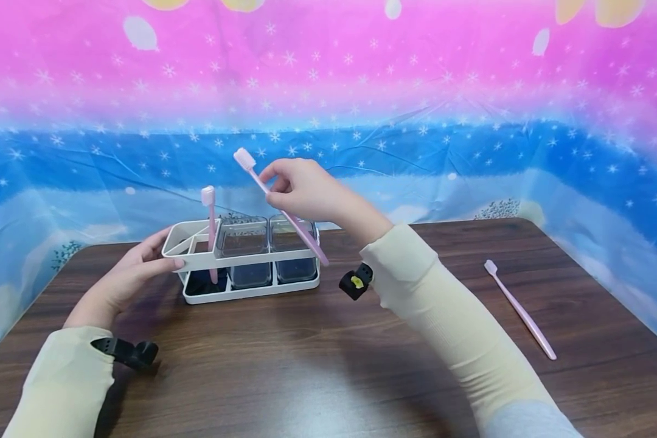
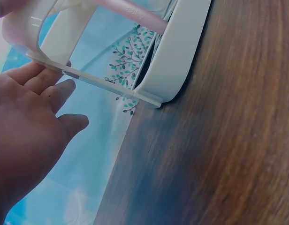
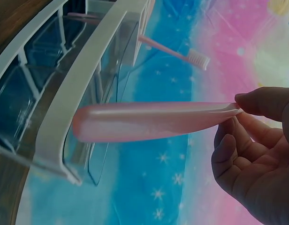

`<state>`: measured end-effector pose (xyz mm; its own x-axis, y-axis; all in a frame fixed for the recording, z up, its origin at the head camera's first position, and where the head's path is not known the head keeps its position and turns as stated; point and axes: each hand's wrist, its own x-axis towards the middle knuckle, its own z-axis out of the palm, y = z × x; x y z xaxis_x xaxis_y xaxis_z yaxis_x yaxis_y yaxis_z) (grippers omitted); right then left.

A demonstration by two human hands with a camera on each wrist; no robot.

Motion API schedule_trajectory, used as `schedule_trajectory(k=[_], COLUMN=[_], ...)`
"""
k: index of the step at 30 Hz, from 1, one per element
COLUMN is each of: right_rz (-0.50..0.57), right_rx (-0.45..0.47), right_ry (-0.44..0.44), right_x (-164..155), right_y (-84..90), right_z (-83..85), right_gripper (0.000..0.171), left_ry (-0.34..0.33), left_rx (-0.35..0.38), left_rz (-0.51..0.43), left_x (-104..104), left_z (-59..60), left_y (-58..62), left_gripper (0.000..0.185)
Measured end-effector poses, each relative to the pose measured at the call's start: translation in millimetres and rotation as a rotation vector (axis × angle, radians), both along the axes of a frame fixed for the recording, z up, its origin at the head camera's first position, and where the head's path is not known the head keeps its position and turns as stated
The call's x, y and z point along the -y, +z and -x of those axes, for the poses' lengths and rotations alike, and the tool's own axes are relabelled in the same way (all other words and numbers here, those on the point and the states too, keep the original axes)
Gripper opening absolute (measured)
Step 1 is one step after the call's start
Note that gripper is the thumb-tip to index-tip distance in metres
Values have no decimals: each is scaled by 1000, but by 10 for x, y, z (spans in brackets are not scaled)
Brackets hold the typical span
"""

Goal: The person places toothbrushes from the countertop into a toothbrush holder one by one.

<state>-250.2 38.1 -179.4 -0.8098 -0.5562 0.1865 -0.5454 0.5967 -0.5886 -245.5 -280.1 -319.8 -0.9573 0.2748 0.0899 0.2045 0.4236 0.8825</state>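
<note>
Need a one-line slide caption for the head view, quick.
Right hand pinches a pink toothbrush above the white holder, steadied by the left hand; another toothbrush lies on the table.

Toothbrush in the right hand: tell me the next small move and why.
Probably lower the toothbrush into the white holder's open left slot. The right hand pinches it tilted above the holder, one brush already stands there, and the left hand steadies the holder's end.
</note>
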Motion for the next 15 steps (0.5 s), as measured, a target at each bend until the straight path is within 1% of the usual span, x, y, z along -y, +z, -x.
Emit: schedule_trajectory(k=[9,15], right_rz=[47,102], right_rx=[-3,-14], right_ry=[26,39], right_x=[203,299], right_y=[38,60], right_z=[-38,-46], right_gripper=[30,29], left_ry=[-20,-15], left_rx=[-22,-21], left_rz=[-16,-5], left_x=[3,6], left_z=[6,0], left_y=[-4,-11], left_gripper=[73,74])
